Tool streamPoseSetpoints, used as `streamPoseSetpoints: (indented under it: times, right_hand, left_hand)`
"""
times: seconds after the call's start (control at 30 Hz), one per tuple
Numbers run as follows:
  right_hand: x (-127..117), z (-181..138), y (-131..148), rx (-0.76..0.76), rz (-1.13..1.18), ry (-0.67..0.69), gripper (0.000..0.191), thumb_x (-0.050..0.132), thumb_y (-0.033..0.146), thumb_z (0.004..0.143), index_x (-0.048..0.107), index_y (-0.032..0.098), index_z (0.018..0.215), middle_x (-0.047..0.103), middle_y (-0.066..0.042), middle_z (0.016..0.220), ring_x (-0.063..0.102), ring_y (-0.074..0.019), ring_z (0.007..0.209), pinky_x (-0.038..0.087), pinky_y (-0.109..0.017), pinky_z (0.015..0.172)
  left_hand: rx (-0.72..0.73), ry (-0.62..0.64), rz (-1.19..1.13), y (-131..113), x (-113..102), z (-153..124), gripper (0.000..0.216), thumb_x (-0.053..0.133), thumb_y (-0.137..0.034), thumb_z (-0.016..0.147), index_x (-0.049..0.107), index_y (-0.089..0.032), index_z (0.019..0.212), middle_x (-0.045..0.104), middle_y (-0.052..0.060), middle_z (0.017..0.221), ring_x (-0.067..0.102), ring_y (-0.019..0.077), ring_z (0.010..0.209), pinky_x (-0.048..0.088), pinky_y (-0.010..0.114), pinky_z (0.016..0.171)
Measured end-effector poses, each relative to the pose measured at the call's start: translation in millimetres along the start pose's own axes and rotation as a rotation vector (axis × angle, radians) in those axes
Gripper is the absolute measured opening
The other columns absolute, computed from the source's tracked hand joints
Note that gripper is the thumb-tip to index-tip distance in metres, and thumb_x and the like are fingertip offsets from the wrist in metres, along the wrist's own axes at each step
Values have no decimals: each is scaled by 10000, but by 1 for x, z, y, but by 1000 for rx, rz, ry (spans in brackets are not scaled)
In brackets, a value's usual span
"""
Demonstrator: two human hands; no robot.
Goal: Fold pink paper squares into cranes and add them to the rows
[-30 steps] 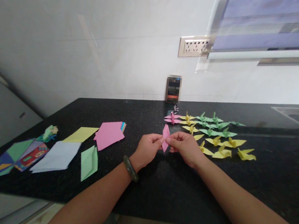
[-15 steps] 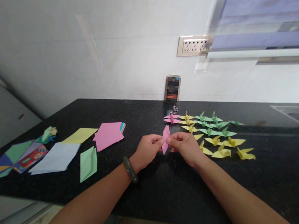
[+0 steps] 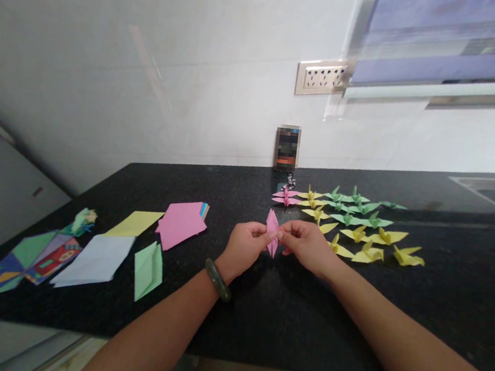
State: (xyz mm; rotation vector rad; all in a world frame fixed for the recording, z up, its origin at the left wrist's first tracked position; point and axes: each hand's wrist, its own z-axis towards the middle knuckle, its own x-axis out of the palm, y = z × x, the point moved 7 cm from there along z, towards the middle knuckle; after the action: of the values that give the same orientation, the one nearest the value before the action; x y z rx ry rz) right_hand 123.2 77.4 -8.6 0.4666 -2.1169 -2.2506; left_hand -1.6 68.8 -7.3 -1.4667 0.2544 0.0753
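Note:
A narrow, diamond-shaped piece of folded pink origami paper (image 3: 273, 223) stands upright between my hands, over the black counter. My left hand (image 3: 247, 246) pinches its left edge, thumb across the front. From the other side, my right hand (image 3: 305, 243) grips the right edge between thumb and fingers. Fingertips behind the paper are partly hidden. Just beyond it sit pink paper cranes (image 3: 286, 197). Yellow paper cranes (image 3: 368, 251) and green paper cranes (image 3: 351, 205) lie in rows to the right, some partly covered by my right hand.
On the black counter (image 3: 259, 322), to the left, lie a pink paper stack (image 3: 184, 225), a folded green paper (image 3: 148, 271), white sheets (image 3: 95, 261), yellow paper (image 3: 135, 222) and a colourful printed packet (image 3: 22, 268). A phone-like object (image 3: 287, 148) leans against the wall.
The folded pink paper has tilted slightly, its top leaning to the left. Both hands keep their pinch on it. The whole view has shifted a little.

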Motion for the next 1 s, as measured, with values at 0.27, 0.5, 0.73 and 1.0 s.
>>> streamPoseSetpoints:
  times: [0.27,0.5,0.73,1.0]
  right_hand:
    - [1,-1,5,-35,79,25,208,612,348,702,573,144,703,529,34,574,482,-63,439,422,-196,432]
    - [-2,-2,4,-16,65,10,235,671,352,652,565,142,667,527,35,554,476,-62,432,421,-191,416]
    - [2,-1,0,83,299,25,337,674,441,625,528,144,561,511,39,486,431,-50,375,422,-205,400]
    - [4,-2,0,-23,3,-9,346,619,484,684,512,167,598,477,48,500,430,-65,393,398,-199,382]
  left_hand:
    - [37,10,48,-6,-2,-1,310,572,-383,713,528,-131,538,440,-31,484,368,72,466,277,198,441]
    - [55,108,50,-6,5,-1,297,579,-391,705,548,-131,565,446,-30,505,366,78,479,274,209,457]
    - [89,139,55,-12,6,-4,229,576,-315,702,563,-136,558,491,-18,533,406,88,513,308,214,500]
    - [-63,-22,-215,3,-1,1,248,631,-330,646,530,-132,534,440,-43,488,373,64,463,279,205,460]
